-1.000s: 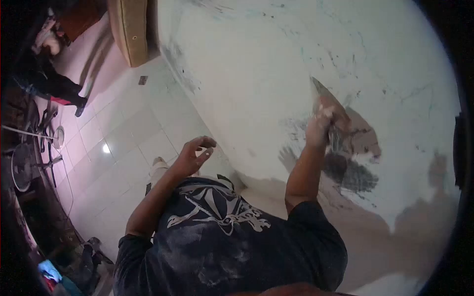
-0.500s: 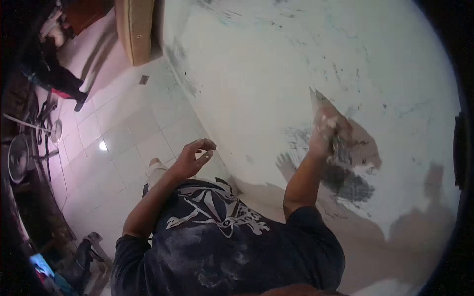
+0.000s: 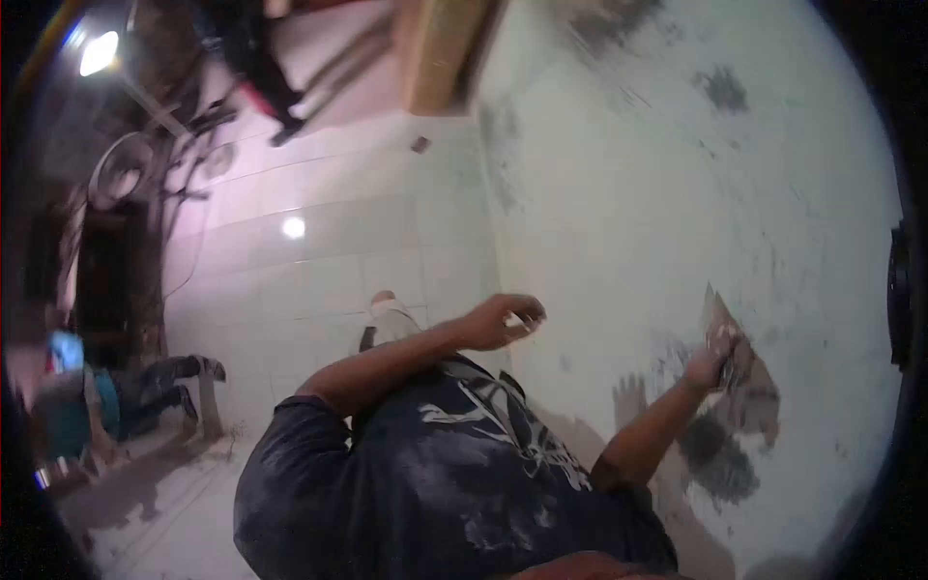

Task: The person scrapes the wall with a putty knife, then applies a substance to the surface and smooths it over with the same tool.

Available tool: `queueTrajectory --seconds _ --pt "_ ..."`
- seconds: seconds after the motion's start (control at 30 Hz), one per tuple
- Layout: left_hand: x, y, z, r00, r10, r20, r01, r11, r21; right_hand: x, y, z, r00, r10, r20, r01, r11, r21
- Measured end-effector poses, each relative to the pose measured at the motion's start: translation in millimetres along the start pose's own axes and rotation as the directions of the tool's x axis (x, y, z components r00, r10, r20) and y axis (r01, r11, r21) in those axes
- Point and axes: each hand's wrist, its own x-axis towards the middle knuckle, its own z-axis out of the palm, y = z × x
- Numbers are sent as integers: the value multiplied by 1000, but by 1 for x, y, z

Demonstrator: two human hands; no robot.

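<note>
Thin, brownish, pointed flat-bladed hand tool point(image 3: 715, 305) is in our right hand point(image 3: 720, 356), at the right side of the scene, close to a large, pale, smooth-looking wall point(image 3: 599, 222). Dark grey patches point(image 3: 720, 456) mark that wall below the fist and also toward its far end. Our forearm crosses in front of part of it, and a brown-grey shadow point(image 3: 756, 398) falls just right of the fist.

To the left spreads a glossy, white tiled floor point(image 3: 338, 242), with a small, dark, squarish flat piece point(image 3: 420, 144) near the wall. Beyond it, at the far end, we see a tan, upright, block-like panel point(image 3: 443, 58). Far left are a bright white lamp point(image 3: 99, 53), a round, dark-rimmed fan-like object point(image 3: 121, 170) and a person in dark trousers with a red stripe point(image 3: 253, 72). Nearer on the left is a person in a teal top point(image 3: 106, 401); dark clutter beside them is too blurred to name.

Our right fingers are clenched around the tool, its blade projecting beyond them toward the far side; we cannot tell whether it touches the wall. Our left hand point(image 3: 498, 322) is released, fingers loosely curled, well apart from the tool.
</note>
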Motion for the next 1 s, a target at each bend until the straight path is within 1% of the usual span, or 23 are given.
queueTrajectory --seconds 0.03,0.07,0.1,0.17,0.2,0.23,0.27,0.3,0.37,0.4,0.43,0.5,0.53,0.6,0.63,0.7,0.73,0.77,0.83,0.87,0.9,0.97,1.0 --pt "1 -12 2 986 165 6 -164 983 -82 -16 -53 40 979 179 -97 -189 977 -103" --pt "-3 -3 0 992 121 -17 -122 992 -39 -25 -65 58 995 73 -74 -88 972 -216" --pt "-7 6 -2 997 77 -33 -77 997 -7 -28 -119 90 970 -181 163 225 925 -307" --pt "0 6 4 995 98 -34 -96 995 39 -53 -61 111 975 -202 94 213 968 -134" --pt "4 2 5 993 107 -43 -105 994 30 -60 -51 123 953 -179 244 177 984 31" --pt "5 -3 8 992 114 -47 -113 993 14 -70 -54 133 903 -175 393 112 978 177" --pt "10 -18 12 986 161 -36 -161 987 4 -82 -61 142 864 -21 503 21 1000 5" --pt "7 -14 12 986 156 -66 -155 988 8 -95 -68 148 804 147 576 -48 982 -183" --pt "0 -6 10 977 205 -56 -199 975 94 -116 -67 155 677 112 727 -23 991 -131" --pt "-2 1 8 978 205 -21 -202 974 101 -123 -68 160 648 164 744 -79 986 -149" --pt "-1 1 9 979 200 -34 -197 976 94 -129 -67 164 614 173 770 -84 984 -154" --pt "-2 3 10 930 359 -76 -334 913 234 -135 -74 176 605 142 783 -100 990 -103" --pt "-5 7 10 919 383 -89 -345 895 283 -135 -71 176 588 142 796 -99 990 -104" --pt "-4 3 10 922 374 -104 -335 901 275 -133 -63 178 545 233 805 -137 972 -189" --pt "-3 1 10 925 367 -99 -330 905 267 -131 -57 180 523 227 822 -129 974 -187" --pt "2 -3 11 917 375 -138 -330 906 266 -124 -49 180 511 252 822 -209 964 -166" --pt "2 -1 9 905 399 -150 -343 890 300 -121 -58 182 491 261 831 -232 959 -165" --pt "1 3 7 893 422 -156 -354 874 334 -120 -57 182 477 259 840 -224 960 -169" --pt "-2 7 3 875 437 -207 -357 872 335 -117 -53 187 490 -2 872 -42 999 26" --pt "-2 7 0 869 438 -231 -348 872 343 -118 -55 193 459 112 881 -64 994 -92" --pt "-5 9 -4 862 437 -255 -338 873 353 -117 -56 196 443 102 891 -61 995 -83" --pt "-7 13 -11 845 445 -296 -336 873 354 -113 -56 205 380 126 916 -117 989 -87" --pt "-9 13 -14 838 438 -325 -318 876 363 -112 -53 211 365 115 924 -113 991 -79"
